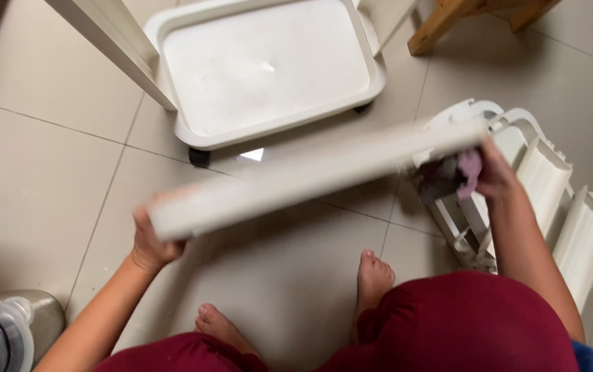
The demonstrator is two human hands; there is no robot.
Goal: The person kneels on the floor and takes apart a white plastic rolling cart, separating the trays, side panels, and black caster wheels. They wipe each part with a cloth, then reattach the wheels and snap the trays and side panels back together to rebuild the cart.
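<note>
The long white panel (310, 176) is held level above the tiled floor (48, 172), the left hand (150, 241) gripping one end; the right hand (493, 172) presses a purple-grey cloth (456, 173) to the other, fingers clenched on it; wiping seems underway

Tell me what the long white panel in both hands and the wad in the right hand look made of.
Long white panel: likely moulded plastic, matte off-white, though motion blur leaves it open. Wad in the right hand: soft cloth, grey and pink, crumpled. The left hand supports the panel's other end.
</note>
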